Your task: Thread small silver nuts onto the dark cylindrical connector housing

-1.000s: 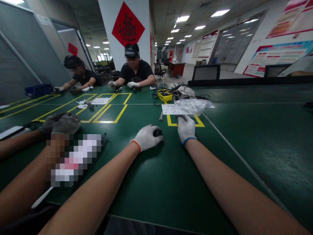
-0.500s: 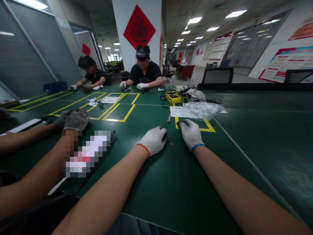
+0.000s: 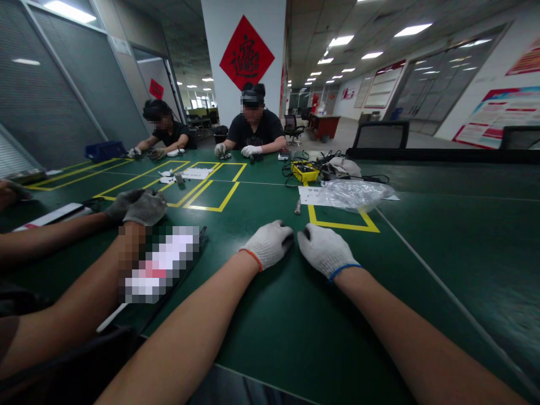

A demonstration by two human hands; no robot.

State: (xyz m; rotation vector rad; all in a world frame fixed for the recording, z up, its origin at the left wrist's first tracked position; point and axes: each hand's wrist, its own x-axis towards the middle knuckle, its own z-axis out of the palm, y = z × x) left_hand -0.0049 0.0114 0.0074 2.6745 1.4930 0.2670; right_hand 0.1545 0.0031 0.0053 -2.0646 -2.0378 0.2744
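My left hand, in a white knit glove with an orange cuff, rests on the green table with its fingers curled. Close on its right is my right hand, in a white glove with a blue cuff, its fingers bent inward. A narrow gap separates the two. Whatever the fingertips hold is hidden behind the gloves. Just beyond my hands a small metal cylindrical part stands near a yellow tape outline.
A clear plastic bag lies over a white paper. Behind are a yellow box and black cables. At left, a co-worker's grey-gloved hands work beside a blurred white item. Two people sit across the table.
My right hand has come left and nearer, close to my left hand. The small metal rings that lay between my hands are out of sight. The camera view has shifted slightly.
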